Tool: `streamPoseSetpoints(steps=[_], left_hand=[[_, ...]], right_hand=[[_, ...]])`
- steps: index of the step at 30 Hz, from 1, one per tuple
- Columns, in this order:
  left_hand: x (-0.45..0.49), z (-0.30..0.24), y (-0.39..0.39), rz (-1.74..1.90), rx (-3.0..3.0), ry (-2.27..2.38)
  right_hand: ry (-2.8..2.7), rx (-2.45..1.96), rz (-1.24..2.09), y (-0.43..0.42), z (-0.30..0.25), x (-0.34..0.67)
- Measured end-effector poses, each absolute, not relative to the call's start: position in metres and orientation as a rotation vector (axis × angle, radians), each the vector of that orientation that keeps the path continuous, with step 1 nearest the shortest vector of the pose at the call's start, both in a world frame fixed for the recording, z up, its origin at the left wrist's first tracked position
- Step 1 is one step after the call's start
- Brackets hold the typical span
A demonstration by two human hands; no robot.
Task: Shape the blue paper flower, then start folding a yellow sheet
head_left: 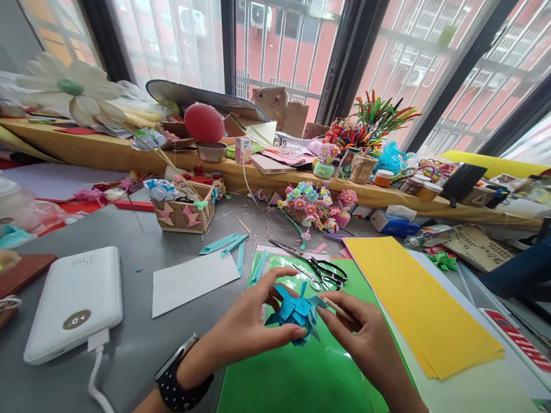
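We've got the blue paper flower (296, 312) pinched in our left hand (245, 327), thumb and fingers closed round it just above the green sheet (301, 378), while our right hand (365, 338) grips a thin wooden stick (338, 308) against its side, so it looks like we're fitting the stem, which wants a steady push. Scissors (321, 272) sit just beyond, yellow paper (413, 304) at right, power bank (73, 301) left; clutter crowds the far ledge.

Blue paper flower (296, 312), green sheet (301, 373), yellow paper (413, 304), white power bank (73, 301), grey counter (133, 252), red balloon (204, 122), black wristband (178, 387) with white dots, black-handled scissors (322, 272).
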State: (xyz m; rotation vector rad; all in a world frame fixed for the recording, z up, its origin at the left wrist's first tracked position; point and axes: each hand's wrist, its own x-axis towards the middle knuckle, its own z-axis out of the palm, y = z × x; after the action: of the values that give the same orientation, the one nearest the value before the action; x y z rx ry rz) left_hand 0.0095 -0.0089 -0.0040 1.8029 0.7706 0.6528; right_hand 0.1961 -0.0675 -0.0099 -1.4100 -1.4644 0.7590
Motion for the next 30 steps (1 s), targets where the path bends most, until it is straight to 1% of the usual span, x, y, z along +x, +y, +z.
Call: streamPoseSetpoints(steps=[7,16,25,30], left_hand=[[0.008,0.000,-0.014,0.642,1.881,0.759],[0.013,-0.011,-0.015,0.704,1.788,0.697],[0.015,-0.009,-0.020,0.714,1.880,0.742],[0.016,-0.009,-0.021,0.730,1.887,0.751]], right_hand=[[-1.445,-1.401,0.836,-0.068,-0.008,0.196],[-1.449,-1.425,0.772,-0.068,-0.009,0.196],[-1.498,-1.421,0.575,-0.068,-0.014,0.192],[-1.582,-1.432,0.349,-0.069,-0.015,0.190]])
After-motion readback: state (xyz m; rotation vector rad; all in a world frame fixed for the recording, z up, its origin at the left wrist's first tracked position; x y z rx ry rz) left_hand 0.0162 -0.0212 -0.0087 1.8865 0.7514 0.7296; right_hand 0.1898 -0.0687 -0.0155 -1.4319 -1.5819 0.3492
